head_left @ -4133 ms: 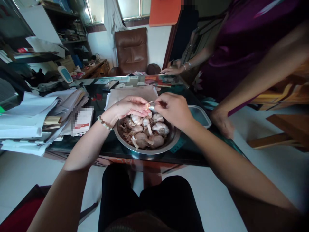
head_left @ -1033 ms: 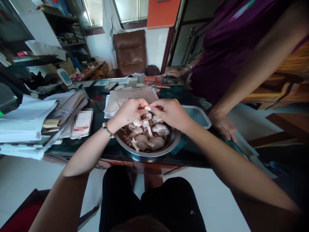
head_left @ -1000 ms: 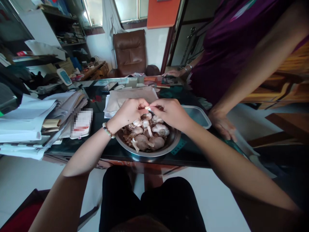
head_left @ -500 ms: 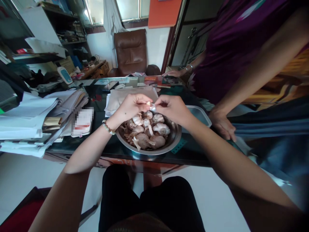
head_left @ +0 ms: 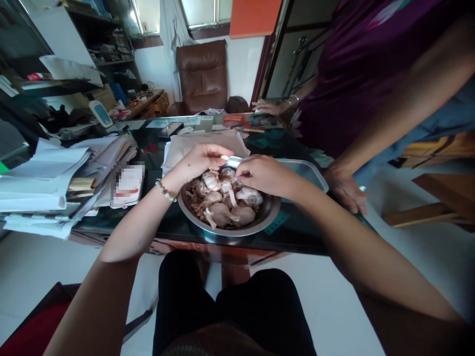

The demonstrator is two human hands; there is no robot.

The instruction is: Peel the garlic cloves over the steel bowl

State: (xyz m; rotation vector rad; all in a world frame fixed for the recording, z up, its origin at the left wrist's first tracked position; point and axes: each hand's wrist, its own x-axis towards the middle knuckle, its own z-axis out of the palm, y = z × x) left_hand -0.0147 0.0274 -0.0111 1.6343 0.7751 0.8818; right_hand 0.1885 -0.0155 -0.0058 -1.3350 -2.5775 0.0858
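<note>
A metal bowl [head_left: 273, 213] full of garlic bulbs [head_left: 218, 215] and loose papery skins stands near the desk's front edge. Above its far left rim, my left hand [head_left: 200, 160] is closed, pinching a pale garlic clove [head_left: 224, 157] between thumb and forefinger. My right hand [head_left: 262, 173] hangs over the bowl's right side with its fingers curled together and pointing down at the garlic. Whatever sits between those fingertips, if anything, is too small to make out.
A clear plastic container [head_left: 322, 182] sits behind and right of the bowl. Paper sheets [head_left: 222, 140] lie behind it, and stacked papers [head_left: 33, 178] fill the desk's left. At the right, another person's hand [head_left: 347, 190] rests on the desk edge. A brown chair [head_left: 202, 74] stands beyond.
My right hand has moved away from the left, down and slightly right, over the garlic. My left hand still holds the clove. The other person's legs have shifted, uncovering a wooden seat at right.
</note>
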